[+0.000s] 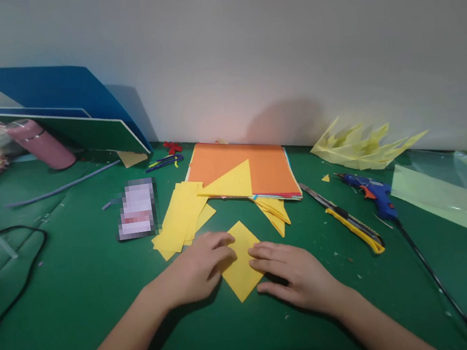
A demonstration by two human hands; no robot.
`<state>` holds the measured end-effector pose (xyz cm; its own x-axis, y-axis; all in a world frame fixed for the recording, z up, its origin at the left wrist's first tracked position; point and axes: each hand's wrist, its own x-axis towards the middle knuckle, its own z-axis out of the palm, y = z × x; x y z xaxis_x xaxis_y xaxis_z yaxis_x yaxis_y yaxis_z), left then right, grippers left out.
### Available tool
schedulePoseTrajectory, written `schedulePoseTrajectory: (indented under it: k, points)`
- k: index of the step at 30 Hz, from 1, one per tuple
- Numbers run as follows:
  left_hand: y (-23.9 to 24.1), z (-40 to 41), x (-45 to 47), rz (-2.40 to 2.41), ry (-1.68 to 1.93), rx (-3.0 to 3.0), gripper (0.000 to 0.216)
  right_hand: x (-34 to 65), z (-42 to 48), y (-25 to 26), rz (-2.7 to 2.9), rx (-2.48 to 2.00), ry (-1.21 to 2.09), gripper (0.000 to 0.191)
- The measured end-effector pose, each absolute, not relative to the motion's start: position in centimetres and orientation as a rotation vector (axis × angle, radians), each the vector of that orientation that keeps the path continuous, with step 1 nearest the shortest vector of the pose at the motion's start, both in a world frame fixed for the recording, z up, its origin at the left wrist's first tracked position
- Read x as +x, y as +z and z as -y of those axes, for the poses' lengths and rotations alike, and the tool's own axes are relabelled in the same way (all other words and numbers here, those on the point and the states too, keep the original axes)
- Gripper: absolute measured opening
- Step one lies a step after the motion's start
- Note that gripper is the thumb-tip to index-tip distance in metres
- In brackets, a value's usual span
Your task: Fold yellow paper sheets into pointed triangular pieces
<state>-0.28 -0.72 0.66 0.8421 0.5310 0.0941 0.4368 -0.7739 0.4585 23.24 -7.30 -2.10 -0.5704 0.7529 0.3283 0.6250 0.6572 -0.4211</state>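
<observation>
While both palms lie flat on the green mat [80, 289], my left hand [198, 267] and right hand [293, 274] press down on one yellow paper piece [241, 261] lying between them; fingers loosely extended, pinching nothing, fingertips meeting over the sheet. Just beyond my left knuckles sits a loose stack of yellow sheets [181, 217]. Farther out, an orange paper pad [254, 166] carries a yellow triangle [230, 184]. Off past my right hand: a yellow utility knife [348, 219], then a blue glue gun [373, 193]. A phone [136, 209] lies outward of my left hand.
</observation>
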Motion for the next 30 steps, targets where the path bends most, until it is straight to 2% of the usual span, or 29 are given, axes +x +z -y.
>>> schedulePoseTrajectory:
  k: [5, 10, 13, 16, 20, 26, 30]
  points:
    - [1.3, 0.9, 0.0, -0.727, 0.203, 2.515, 0.023, 23.4, 6.5, -2.6, 2.404, -1.024, 0.314, 0.041]
    - [0.5, 0.9, 0.5, -0.647, 0.181, 2.564, 0.052, 22.9, 6.1, -2.6, 2.377, -1.009, 0.286, 0.055]
    - [0.4, 0.7, 0.3, -0.628, 0.17, 2.566, 0.059, 22.9, 6.0, -2.4, 2.369, -1.0, 0.28, 0.051]
    - [0.5, 0.5, 0.1, -0.623, 0.217, 2.573, 0.051, 23.1, 6.0, -2.2, 2.361, -0.986, 0.265, 0.042]
    - [0.2, 0.4, 0.2, -0.672, 0.327, 2.615, 0.015, 23.4, 5.9, -2.4, 2.313, -1.028, 0.256, 0.037]
    - [-1.1, 0.6, 0.7, -1.048, 0.534, 2.591, 0.024, 23.5, 6.1, -2.8, 2.184, -1.185, 0.284, 0.029]
    - [-1.3, 1.1, 1.1, -1.208, 0.484, 2.491, 0.021, 23.5, 6.0, -2.7, 2.113, -1.284, 0.358, 0.031]
